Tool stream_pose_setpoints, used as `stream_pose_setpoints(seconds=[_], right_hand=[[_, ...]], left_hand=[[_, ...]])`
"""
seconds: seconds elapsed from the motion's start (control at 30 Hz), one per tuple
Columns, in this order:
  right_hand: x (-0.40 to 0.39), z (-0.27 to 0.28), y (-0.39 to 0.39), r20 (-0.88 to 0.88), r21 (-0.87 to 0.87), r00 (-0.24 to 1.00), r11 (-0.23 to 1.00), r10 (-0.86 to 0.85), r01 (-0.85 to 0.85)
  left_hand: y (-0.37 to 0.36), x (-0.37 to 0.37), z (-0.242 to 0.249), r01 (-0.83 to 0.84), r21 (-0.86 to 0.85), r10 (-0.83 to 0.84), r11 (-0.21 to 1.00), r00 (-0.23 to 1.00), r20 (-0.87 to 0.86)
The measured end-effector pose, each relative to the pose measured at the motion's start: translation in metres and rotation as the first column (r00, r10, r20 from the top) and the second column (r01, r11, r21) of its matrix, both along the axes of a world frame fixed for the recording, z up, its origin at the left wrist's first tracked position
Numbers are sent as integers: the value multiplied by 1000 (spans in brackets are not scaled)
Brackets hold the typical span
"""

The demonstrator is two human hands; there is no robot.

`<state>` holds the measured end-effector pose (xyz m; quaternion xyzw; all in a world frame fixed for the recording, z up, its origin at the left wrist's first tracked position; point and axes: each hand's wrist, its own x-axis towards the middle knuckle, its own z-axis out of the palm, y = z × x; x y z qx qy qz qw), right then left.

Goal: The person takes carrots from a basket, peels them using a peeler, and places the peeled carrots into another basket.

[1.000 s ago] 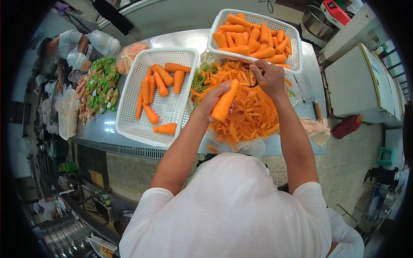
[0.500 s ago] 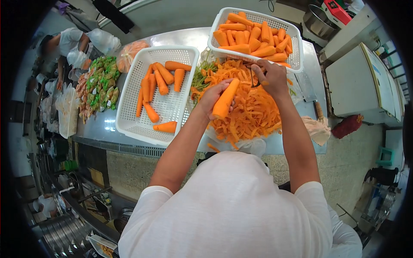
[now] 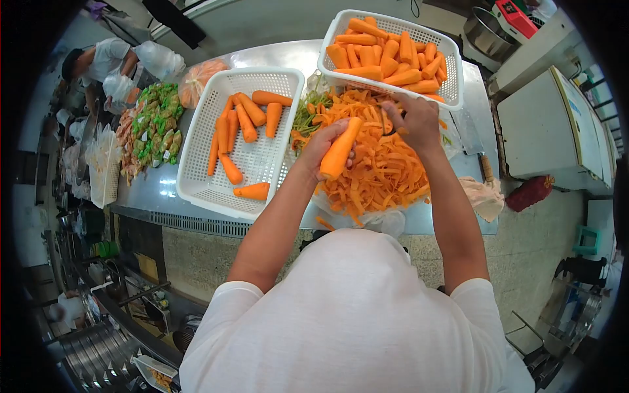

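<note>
My left hand [image 3: 319, 149] is wrapped around a carrot [image 3: 340, 150], which it holds tilted over a heap of carrot peelings [image 3: 380, 173]. To the right of the carrot, my right hand [image 3: 419, 123] is curled above the same heap. A dark-framed peeler [image 3: 387, 127] shows at its thumb, partly hidden by the fingers and small in view. The peeler is apart from the carrot. Left of my hands, a white perforated basket [image 3: 190, 171] holds several smooth carrots. Beyond my right hand, another white basket [image 3: 457, 82] is piled with carrots.
A cleaver [image 3: 466, 133] lies at the table's right side, with a cloth [image 3: 483, 198] by its handle. Carrot greens [image 3: 310, 112] stick out beside the peelings. Green-wrapped packets [image 3: 157, 121] are heaped at left, near another person [image 3: 108, 62]. A metal bowl [image 3: 488, 33] stands back right.
My right hand has turned slightly, and the peeler is now more hidden behind it. The carrot in my left hand has shifted slightly left and up.
</note>
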<state>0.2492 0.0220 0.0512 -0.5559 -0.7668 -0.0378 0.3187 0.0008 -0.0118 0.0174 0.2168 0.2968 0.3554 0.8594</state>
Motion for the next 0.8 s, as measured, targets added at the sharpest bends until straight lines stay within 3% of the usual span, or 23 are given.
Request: stream_pose_setpoints(seconds=[0.03,0.1,0.13,0.2,0.33,0.4,0.5,0.53,0.63,0.67,0.7,0.73,0.8], right_hand=[[-10,6,-13,3,-4,1000,1000,3,-3],[-31,13,-36,-52,24,971,972,234,-233],[-42,15,-44,-54,25,971,973,231,-230],[-58,16,-56,20,64,899,896,438,-439],[-24,-6,-9,-46,88,958,956,284,-279],[-2,-10,11,71,17,997,1000,5,-7],[11,-13,14,-72,-66,997,998,-10,6],[3,-6,6,-97,13,994,999,42,-41],[-27,22,-31,-97,11,974,979,203,-203],[-37,26,-42,-98,12,974,979,204,-203],[-46,29,-52,-114,20,944,951,309,-308],[-52,31,-56,-128,29,903,912,409,-409],[-60,29,-57,-73,54,909,911,411,-408]], left_hand=[[1,2,-2,-3,-4,3,1000,1000,3],[6,7,-4,-72,-53,75,996,996,58],[7,12,0,-69,-52,72,996,996,55],[6,22,8,-173,-163,184,971,981,54],[0,11,9,-52,11,52,999,998,-26],[3,3,-5,75,28,-77,997,996,45],[-3,8,8,-44,-8,44,999,999,32],[-2,7,5,-53,-13,53,999,998,33],[4,7,0,-99,-22,100,995,994,34],[5,7,1,-78,-63,86,995,987,137],[6,7,1,-50,-101,73,994,968,238],[8,10,-1,-48,-100,71,994,969,238],[7,17,1,-102,-132,122,986,981,148]])
